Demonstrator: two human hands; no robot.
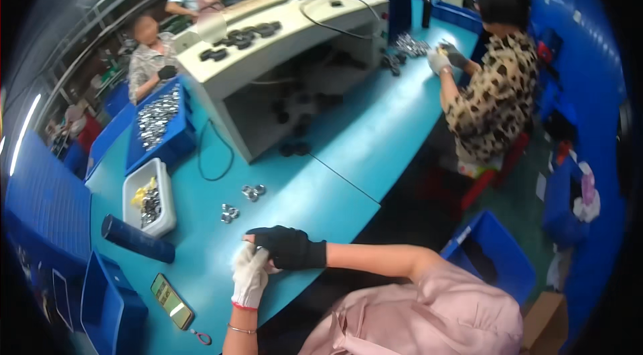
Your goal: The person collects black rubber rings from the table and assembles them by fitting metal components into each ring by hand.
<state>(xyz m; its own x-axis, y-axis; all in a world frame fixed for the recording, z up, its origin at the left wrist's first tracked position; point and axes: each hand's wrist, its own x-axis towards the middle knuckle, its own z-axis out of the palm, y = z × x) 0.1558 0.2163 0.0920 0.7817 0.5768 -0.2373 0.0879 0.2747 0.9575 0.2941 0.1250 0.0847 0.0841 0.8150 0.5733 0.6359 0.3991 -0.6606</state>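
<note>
My left hand (249,276), in a white knit glove with a red cuff edge, is closed near the front of the turquoise table (221,254). Against it, my right hand (289,248) in a black glove is closed too, its fingers meeting the left ones. Whatever sits between them is small and mostly covered by the gloves, so I cannot make it out. Just beyond my hands lie two small clusters of shiny metal parts, a nearer group (229,213) and a farther group (253,192).
To the left stand a white tub (169,197) with metal and yellow pieces, a dark blue cylinder (137,238), a phone (172,301) and a blue bin (189,137) of metal parts. A cream bench (234,90) bears black parts. A co-worker (495,94) sits far right.
</note>
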